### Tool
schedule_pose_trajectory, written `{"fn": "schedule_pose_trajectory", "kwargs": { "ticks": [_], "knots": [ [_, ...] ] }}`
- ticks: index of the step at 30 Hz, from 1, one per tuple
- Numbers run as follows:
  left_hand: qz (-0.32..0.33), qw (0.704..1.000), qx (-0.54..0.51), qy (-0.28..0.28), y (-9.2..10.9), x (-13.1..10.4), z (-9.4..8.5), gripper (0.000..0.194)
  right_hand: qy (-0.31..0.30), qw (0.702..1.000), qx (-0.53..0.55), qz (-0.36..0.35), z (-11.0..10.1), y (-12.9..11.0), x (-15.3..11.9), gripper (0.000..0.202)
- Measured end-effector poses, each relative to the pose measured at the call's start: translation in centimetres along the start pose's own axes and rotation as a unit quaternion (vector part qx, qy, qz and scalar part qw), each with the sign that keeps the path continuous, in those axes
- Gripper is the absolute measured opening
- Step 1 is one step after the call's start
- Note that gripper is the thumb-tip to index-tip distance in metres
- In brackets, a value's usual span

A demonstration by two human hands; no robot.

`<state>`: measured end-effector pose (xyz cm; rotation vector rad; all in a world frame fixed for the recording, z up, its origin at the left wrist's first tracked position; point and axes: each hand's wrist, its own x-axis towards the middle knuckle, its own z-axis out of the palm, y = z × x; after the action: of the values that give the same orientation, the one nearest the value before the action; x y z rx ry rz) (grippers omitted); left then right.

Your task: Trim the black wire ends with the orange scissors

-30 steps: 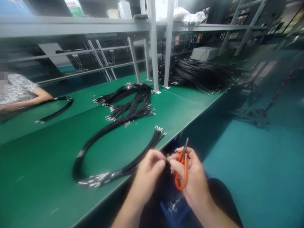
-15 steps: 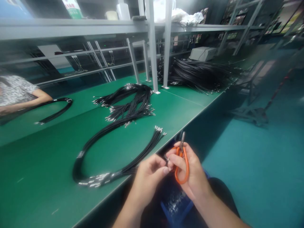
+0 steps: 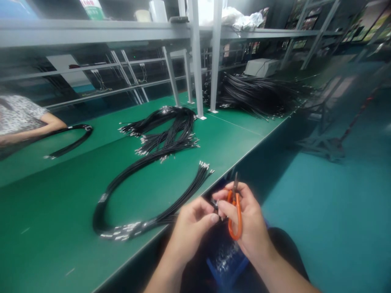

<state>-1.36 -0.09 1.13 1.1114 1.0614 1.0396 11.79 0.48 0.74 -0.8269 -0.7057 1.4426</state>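
Observation:
My left hand [image 3: 192, 221] is closed, thumb and fingers pinching a thin black cable end [image 3: 214, 202] in front of the table edge. Orange-handled scissors [image 3: 239, 219] rest in my right hand [image 3: 252, 217], blades pointing up and away. My right thumb and fingertips also pinch at the tip of that cable end, where something small and pale shows; its detail is blurred. A bundle of black cables [image 3: 98, 215] with white labels and silvery ends curves over the green table [image 3: 67, 203] and runs behind my left hand.
More black cables [image 3: 174, 122] lie farther back, and a large heap of them [image 3: 253, 93] sits beyond the grey posts [image 3: 197, 61]. At left, a person's arm [image 3: 50, 124] rests by another cable bundle [image 3: 76, 140]. A blue bin [image 3: 227, 268] with small pale bits is below my hands.
My right hand has turned the scissors slightly, so the blades look narrower and the handles sit closer together. My left hand keeps its pinch almost in place.

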Motion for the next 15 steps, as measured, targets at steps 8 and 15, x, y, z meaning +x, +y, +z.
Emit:
{"fn": "schedule_pose_trajectory", "kwargs": {
  "ticks": [8, 15],
  "knots": [
    [0.000, 1.000, -0.017, -0.011, 0.0, 0.0, -0.2, 0.019, 0.002, 1.000, 0.023, 0.015, 0.0, 0.1, -0.3, 0.029],
    [-0.001, 1.000, -0.002, -0.013, -0.4, 0.2, -0.4, 0.021, 0.045, 0.974, -0.181, -0.126, -0.7, -0.1, -0.9, 0.028]
  ]
}}
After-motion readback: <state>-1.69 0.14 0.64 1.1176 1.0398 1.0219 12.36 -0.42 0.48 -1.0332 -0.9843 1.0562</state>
